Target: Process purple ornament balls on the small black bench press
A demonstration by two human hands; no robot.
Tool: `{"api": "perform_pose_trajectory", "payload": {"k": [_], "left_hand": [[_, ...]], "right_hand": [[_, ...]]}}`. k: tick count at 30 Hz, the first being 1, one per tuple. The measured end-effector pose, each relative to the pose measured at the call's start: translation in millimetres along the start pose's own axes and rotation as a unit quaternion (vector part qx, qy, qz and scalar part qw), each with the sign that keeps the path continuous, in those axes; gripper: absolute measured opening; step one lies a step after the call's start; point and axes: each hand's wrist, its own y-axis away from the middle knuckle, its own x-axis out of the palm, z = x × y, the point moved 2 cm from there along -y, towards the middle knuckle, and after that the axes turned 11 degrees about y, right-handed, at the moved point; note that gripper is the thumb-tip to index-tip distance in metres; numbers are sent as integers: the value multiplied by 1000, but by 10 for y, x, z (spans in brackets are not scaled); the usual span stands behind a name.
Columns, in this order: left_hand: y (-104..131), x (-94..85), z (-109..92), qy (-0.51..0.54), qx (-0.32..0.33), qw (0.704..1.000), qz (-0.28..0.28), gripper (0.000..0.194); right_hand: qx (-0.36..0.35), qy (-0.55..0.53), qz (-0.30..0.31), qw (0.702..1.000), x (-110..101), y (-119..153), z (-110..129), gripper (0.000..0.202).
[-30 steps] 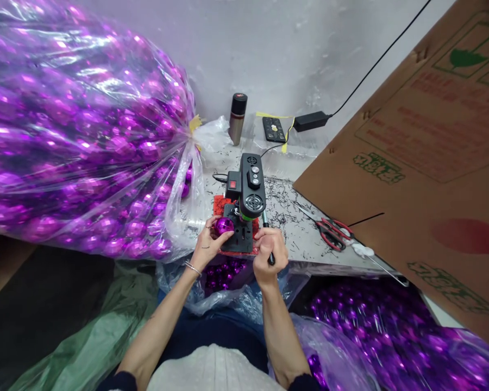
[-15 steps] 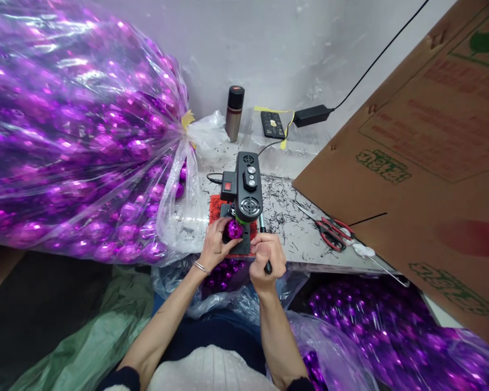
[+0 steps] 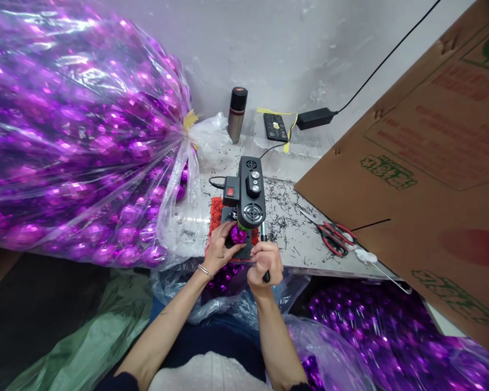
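Note:
A shiny purple faceted ball bauble (image 3: 239, 234) sits under the front end of a small black press machine (image 3: 251, 187) with round vents, silver buttons and a red switch. My left hand (image 3: 218, 250) is closed around the bauble's left and near side, thumb and fingers holding it at the machine's base plate (image 3: 243, 252). Fist-like, my right hand (image 3: 265, 263) grips the black handle (image 3: 266, 277) of a lever at the machine's right side. The bauble's top is hidden by the machine head. A red mat (image 3: 215, 209) lies beneath the base.
A big clear bag (image 3: 85, 141) of purple baubles fills the left. Red-handled scissors (image 3: 334, 239) lie right, beside a cardboard box (image 3: 432, 179). Behind stand a bottle (image 3: 236, 117), a phone (image 3: 275, 126) and a power adapter (image 3: 317, 118). Black scraps litter the table (image 3: 293, 239); more baubles (image 3: 383, 320) lie below.
The whole view has shifted slightly. My left hand keeps its hold on the bauble, and my right hand stays on the lever handle, a touch further left relative to the machine.

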Motion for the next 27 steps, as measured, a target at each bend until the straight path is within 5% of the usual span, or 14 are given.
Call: {"api": "perform_pose_trajectory", "payload": {"k": [10, 27], "left_hand": [[24, 24, 30, -11, 6, 1000, -2, 63], [38, 61, 69, -19, 8, 1000, -1, 65]], "right_hand": [[-5, 0, -54, 999, 100, 133, -95, 35], [-11, -5, -53, 999, 108, 187, -158, 35]]}}
